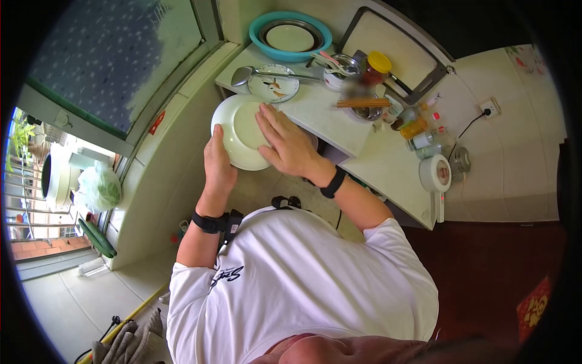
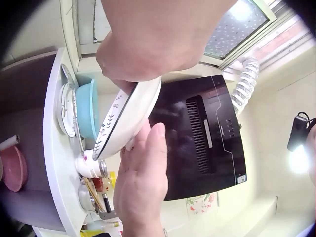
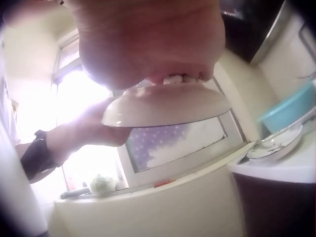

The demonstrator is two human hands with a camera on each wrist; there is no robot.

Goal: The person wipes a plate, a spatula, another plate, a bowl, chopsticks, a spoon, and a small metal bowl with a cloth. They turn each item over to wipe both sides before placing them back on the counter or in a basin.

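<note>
Just off the near edge of the white counter (image 1: 330, 124) I hold a white plate (image 1: 237, 132) with both hands. My left hand (image 1: 213, 144) grips its left rim, thumb on top. My right hand (image 1: 268, 124) lies flat on the plate's inner face with straight fingers. In the left wrist view the plate (image 2: 129, 117) is tilted on edge, its patterned underside showing, with the right hand (image 2: 144, 177) against it. The right wrist view shows the plate (image 3: 168, 106) from below, under my right palm, with the left hand (image 3: 94, 131) at its far rim.
The counter carries a teal basin (image 1: 290, 37) with a dish inside, a small patterned plate (image 1: 274, 86) with a ladle, a yellow-lidded jar (image 1: 377, 67), chopsticks (image 1: 364, 103), bottles and a tape roll (image 1: 434, 173). A window wall stands at the left. A black cooker (image 2: 202, 138) is nearby.
</note>
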